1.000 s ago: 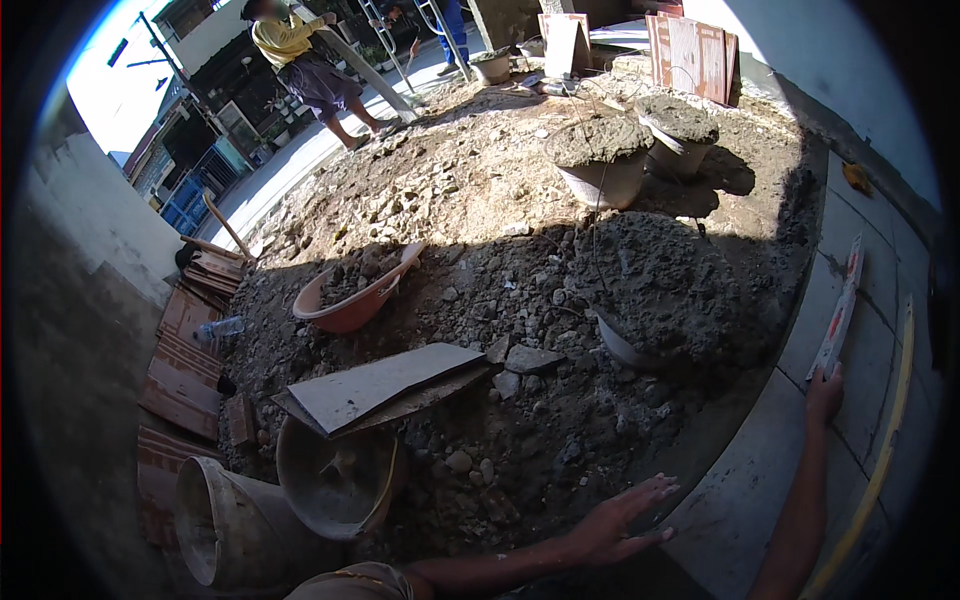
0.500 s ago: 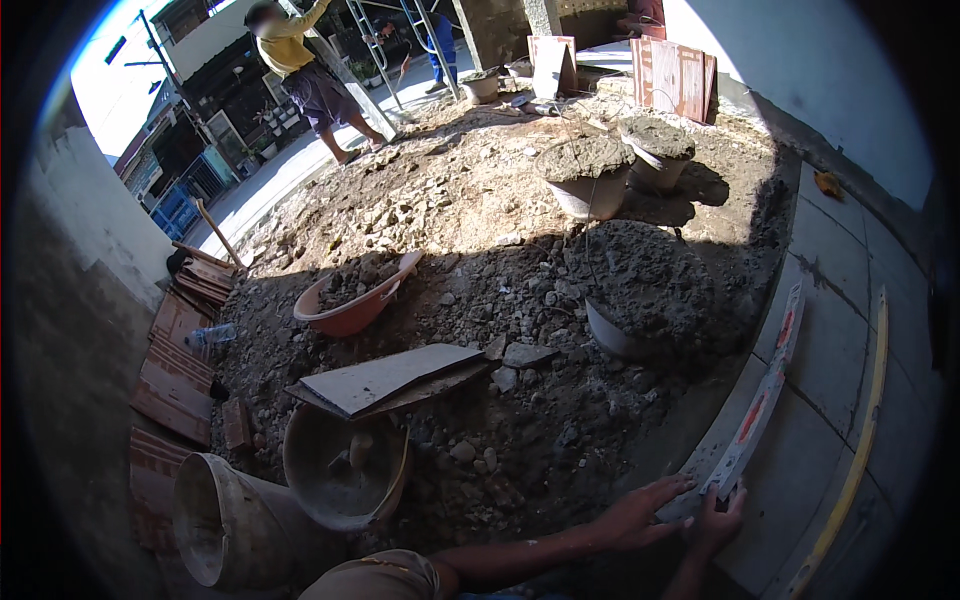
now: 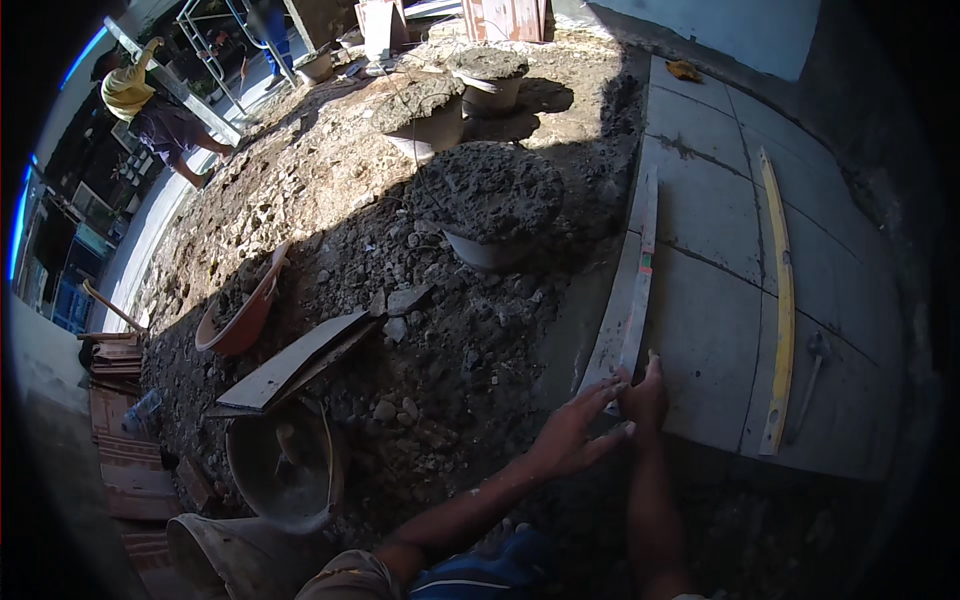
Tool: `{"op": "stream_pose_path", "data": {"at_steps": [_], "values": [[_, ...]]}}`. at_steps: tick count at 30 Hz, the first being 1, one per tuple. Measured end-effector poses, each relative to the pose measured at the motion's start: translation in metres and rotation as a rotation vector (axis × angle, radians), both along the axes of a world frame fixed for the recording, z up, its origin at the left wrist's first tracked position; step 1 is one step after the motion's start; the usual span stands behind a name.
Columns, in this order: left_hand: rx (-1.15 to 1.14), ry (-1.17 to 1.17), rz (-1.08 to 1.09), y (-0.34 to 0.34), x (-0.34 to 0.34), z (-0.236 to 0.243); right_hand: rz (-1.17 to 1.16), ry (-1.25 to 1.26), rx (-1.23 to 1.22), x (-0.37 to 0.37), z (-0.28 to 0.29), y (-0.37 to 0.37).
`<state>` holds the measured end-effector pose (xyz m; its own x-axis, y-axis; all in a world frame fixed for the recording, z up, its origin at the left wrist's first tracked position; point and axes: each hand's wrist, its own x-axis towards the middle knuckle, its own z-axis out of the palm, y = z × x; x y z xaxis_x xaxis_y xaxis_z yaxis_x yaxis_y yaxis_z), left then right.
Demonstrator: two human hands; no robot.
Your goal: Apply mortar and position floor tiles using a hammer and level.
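A long pale spirit level point(image 3: 637, 290) with red marks lies lengthwise along the left edge of the grey floor tiles point(image 3: 705, 300). At its near end, my right hand point(image 3: 645, 398) is closed on it, with one finger pointing forward. My left hand point(image 3: 572, 436) reaches in from the left beside the same end, its fingers outstretched and apart. Whether its fingertips touch the level or the tile is hard to tell. Wet-looking grey mortar point(image 3: 575, 335) borders the tile edge on the left.
A yellow level point(image 3: 780, 300) and a hammer-like tool point(image 3: 812, 370) lie on the tiles. Mortar-filled buckets point(image 3: 490, 252) stand ahead on rubble. Leftward are an orange basin point(image 3: 245, 322), flat boards point(image 3: 290, 365) and empty buckets point(image 3: 285, 465). A person in yellow point(image 3: 150, 105) stands far left.
My view has swung to the right, so the scene sits further left. My right hand stays at the level's near end, and my left hand remains outstretched beside it. The hammer-like tool now shows.
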<state>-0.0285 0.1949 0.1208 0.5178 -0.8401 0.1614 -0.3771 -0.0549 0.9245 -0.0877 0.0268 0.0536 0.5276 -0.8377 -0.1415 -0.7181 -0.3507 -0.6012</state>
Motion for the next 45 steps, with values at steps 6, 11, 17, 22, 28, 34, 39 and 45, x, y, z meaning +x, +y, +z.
{"op": "stream_pose_path", "data": {"at_steps": [6, 11, 17, 22, 28, 34, 39, 45], "values": [[0.041, 0.015, 0.013, 0.005, -0.001, 0.005, -0.085, 0.058, -0.026, 0.038, -0.016, -0.033], [0.064, 0.034, 0.065, 0.006, 0.004, -0.004, -0.065, -0.002, -0.134, 0.015, -0.030, -0.030], [0.086, 0.080, 0.149, 0.016, 0.027, -0.026, -0.102, -0.166, -0.001, -0.015, -0.006, 0.055], [0.061, 0.125, 0.164, 0.000, 0.034, -0.041, -0.132, -0.082, -0.066, -0.027, -0.017, 0.081], [0.024, 0.248, 0.279, -0.005, 0.055, -0.051, -0.100, -0.042, -0.043, -0.034, -0.015, 0.078], [-0.061, 0.438, 0.420, -0.010, 0.069, -0.053, -0.189, -0.284, 0.170, -0.033, -0.002, 0.046], [-0.072, 0.468, 0.387, -0.004, 0.069, -0.048, -0.191, -0.439, 0.136, -0.046, -0.007, -0.001], [-0.063, 0.467, 0.402, 0.010, 0.071, -0.051, -0.201, -0.385, 0.064, -0.077, -0.007, -0.033]]}}
